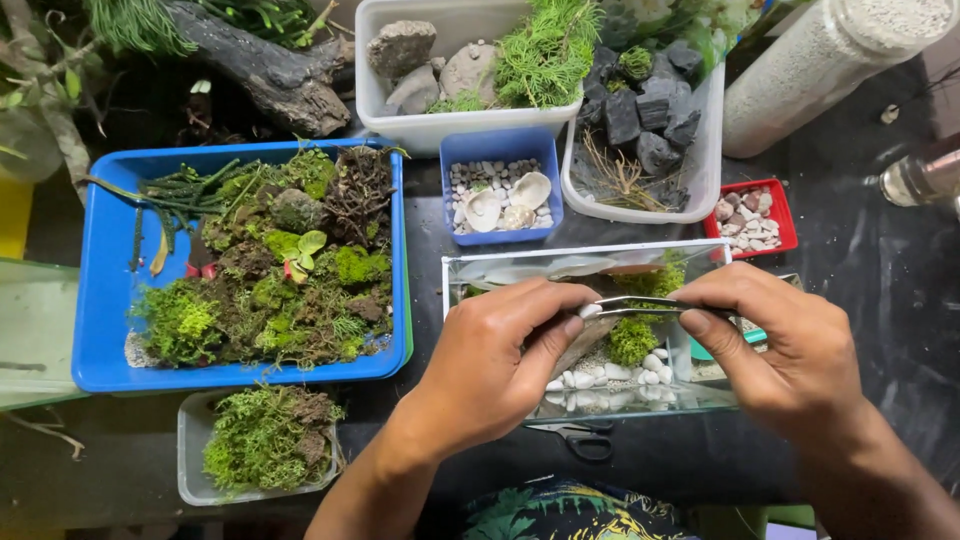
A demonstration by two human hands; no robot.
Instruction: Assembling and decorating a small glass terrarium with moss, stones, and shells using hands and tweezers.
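Observation:
A small glass tank (470,270) sits in front of me, with white pebbles (640,372) and a tuft of green moss (632,340) inside. My right hand (790,350) grips metal tweezers (640,305) whose tips point left over the tank. My left hand (500,365) reaches over the tank's left part, thumb and fingers meeting the tweezer tips around a small pale piece, and holds a flat grey stone below.
A blue tray of moss and plants (100,290) lies left, a small tub of moss (190,450) below it. Behind the tank stand a blue box of shells (500,145), a red box of pebbles (778,205), white tubs of rocks (400,125), and a sand jar (800,70). Scissors (585,440) lie in front.

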